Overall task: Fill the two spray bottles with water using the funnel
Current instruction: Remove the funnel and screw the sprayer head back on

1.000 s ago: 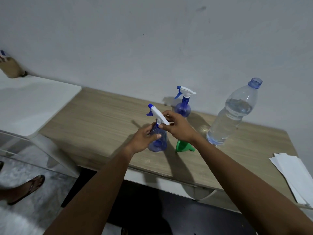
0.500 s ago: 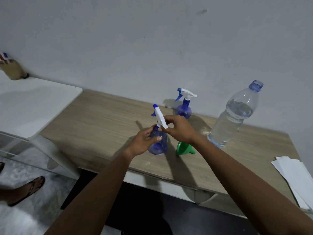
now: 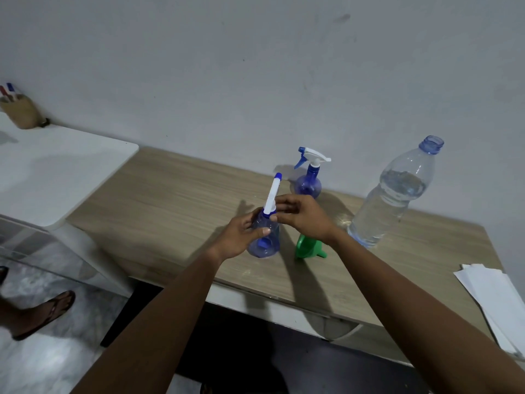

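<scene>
Near the desk's (image 3: 170, 200) front edge, a left hand (image 3: 240, 237) closes its grip round a blue spray bottle (image 3: 267, 243), whose white trigger head (image 3: 272, 194) the right hand (image 3: 305, 220) pinches at the collar. A green funnel (image 3: 308, 247) lies just beside it, and a second spray bottle (image 3: 308, 184) stands at the back edge. The uncapped water bottle (image 3: 395, 197) stands near the right forearm. A careless swing of that arm could topple and spill it.
</scene>
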Tool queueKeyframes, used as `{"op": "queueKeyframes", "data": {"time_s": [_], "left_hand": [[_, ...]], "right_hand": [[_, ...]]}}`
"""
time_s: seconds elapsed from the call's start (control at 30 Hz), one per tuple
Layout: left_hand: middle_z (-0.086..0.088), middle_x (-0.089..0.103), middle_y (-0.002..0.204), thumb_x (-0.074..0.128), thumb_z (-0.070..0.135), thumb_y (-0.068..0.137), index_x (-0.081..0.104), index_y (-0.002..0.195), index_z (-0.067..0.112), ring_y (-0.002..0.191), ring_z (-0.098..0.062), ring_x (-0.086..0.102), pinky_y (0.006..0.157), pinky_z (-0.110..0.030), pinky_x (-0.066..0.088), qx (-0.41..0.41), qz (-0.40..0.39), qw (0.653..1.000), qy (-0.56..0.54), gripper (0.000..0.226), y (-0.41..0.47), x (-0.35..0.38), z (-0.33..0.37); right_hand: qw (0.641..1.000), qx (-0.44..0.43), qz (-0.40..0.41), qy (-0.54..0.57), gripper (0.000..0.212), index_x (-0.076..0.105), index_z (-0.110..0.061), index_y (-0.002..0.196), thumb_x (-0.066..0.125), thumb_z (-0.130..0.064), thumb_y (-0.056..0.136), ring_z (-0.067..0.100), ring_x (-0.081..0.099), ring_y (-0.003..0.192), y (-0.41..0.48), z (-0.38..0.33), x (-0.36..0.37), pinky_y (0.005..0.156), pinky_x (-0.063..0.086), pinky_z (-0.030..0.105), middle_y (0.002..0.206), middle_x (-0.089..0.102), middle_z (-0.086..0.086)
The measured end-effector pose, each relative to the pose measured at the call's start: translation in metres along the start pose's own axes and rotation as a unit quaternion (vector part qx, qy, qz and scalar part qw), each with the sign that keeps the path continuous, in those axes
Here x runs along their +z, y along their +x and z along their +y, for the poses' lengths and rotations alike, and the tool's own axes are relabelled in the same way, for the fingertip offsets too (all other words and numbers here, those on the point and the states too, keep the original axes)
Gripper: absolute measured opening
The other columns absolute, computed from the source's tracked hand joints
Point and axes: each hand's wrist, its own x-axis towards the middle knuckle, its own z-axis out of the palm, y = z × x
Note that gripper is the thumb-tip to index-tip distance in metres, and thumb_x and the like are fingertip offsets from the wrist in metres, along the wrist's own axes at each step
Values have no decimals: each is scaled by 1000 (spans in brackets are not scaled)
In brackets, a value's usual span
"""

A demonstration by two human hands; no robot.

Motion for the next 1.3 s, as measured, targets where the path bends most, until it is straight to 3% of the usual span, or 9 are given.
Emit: {"op": "queueKeyframes", "data": {"time_s": [0.1,0.27,0.4,0.6,0.7,0.83,1.0,1.17,1.3], "left_hand": [[-5,65,129,65,0,92,49,143,10,110,-2,66,87,-14,52,-1,-5,1000,5,54,0,-1,-1],[-7,65,131,64,-1,92,48,144,9,111,-4,66,86,-14,51,-4,-6,1000,16,55,0,-2,0],[-6,65,125,60,-5,93,49,140,5,105,-4,67,83,-12,51,-13,-14,1000,12,50,0,-2,1],[-10,64,124,58,-8,93,47,141,-1,99,3,68,82,-12,51,-15,-26,999,15,50,2,-6,0],[-12,63,129,58,-7,93,47,142,0,99,3,68,81,-12,51,-18,-28,999,19,50,1,-5,1],[-10,64,128,61,-3,93,46,143,4,99,2,68,81,-12,52,-23,-28,999,20,52,1,-6,4],[-11,65,130,61,0,94,46,144,6,106,-4,67,85,-13,52,-26,-32,999,27,53,1,-8,5],[-5,67,127,61,2,94,47,143,12,111,-7,67,84,-13,52,-31,-37,999,24,52,-1,-8,7],[-11,63,132,59,-3,94,46,144,6,112,-6,65,91,-15,52,-20,-33,999,26,52,-1,-8,6]], "right_hand": [[999,-6,-35,-9,37,65,-8,130,68,-3,93,13,70,110,0,-3,-4,97,54,26,117,75,5],[997,-17,-49,-63,24,72,-23,116,65,-10,98,-6,64,91,-1,-11,-1,87,48,10,106,74,-12],[999,-16,5,-34,16,69,-23,96,77,-11,88,-1,64,80,1,-5,6,78,51,16,88,70,-13],[995,-36,86,-31,36,57,-23,81,91,-21,70,15,63,75,2,0,21,76,55,37,82,67,4],[997,-18,74,-13,37,66,-13,93,92,-23,68,19,72,83,2,5,14,80,58,35,88,75,4],[998,1,28,65,29,68,-6,112,77,1,86,15,75,98,-1,7,2,86,57,26,104,77,9],[999,-20,-49,7,32,67,-7,127,64,-2,96,3,69,98,0,0,-4,90,52,20,108,75,2],[997,-32,-56,-37,21,72,-13,117,65,-9,97,2,65,90,2,-5,-3,87,52,17,105,74,3],[999,-35,27,-30,17,68,-19,95,80,-12,86,8,65,81,4,0,11,83,54,25,86,68,-11]]}}
